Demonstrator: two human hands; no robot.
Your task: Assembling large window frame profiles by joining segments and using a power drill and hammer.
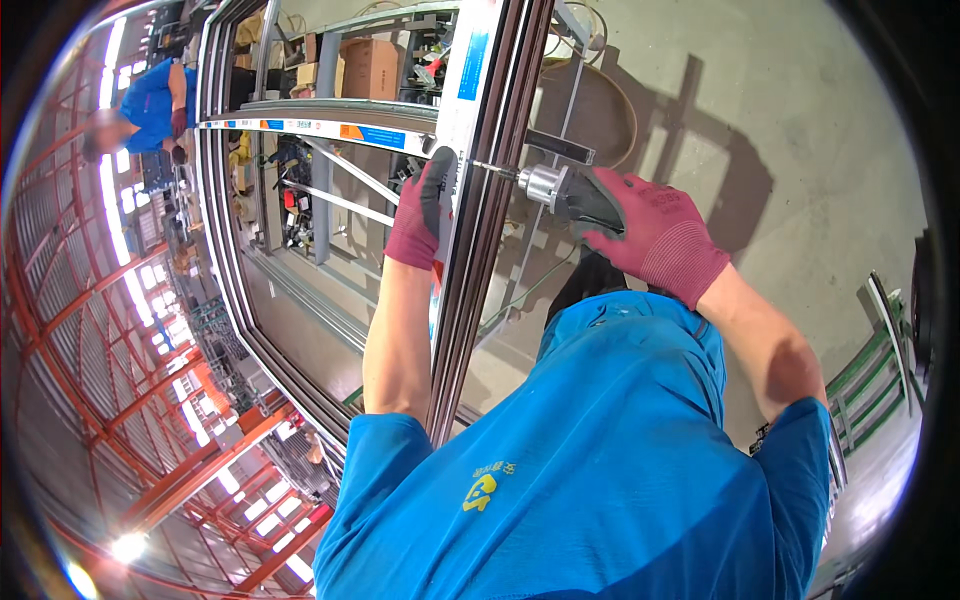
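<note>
Maroon work gloves with dark palms cover both of my hands. My right hand is closed around the grip of a power drill, which it holds level. The thin bit points left and reaches the side of a dark metal frame, close to the bar joint; whether it has entered the metal I cannot tell. On the other side of that profile, my left hand grips the frame where a crossbar meets it. Protective film with blue and orange printing covers the frame's white face.
Below the frame are a cardboard box, tools and metal supports. A hose curls on the floor at right. A person in blue stands at far left. A green rack stands at far right.
</note>
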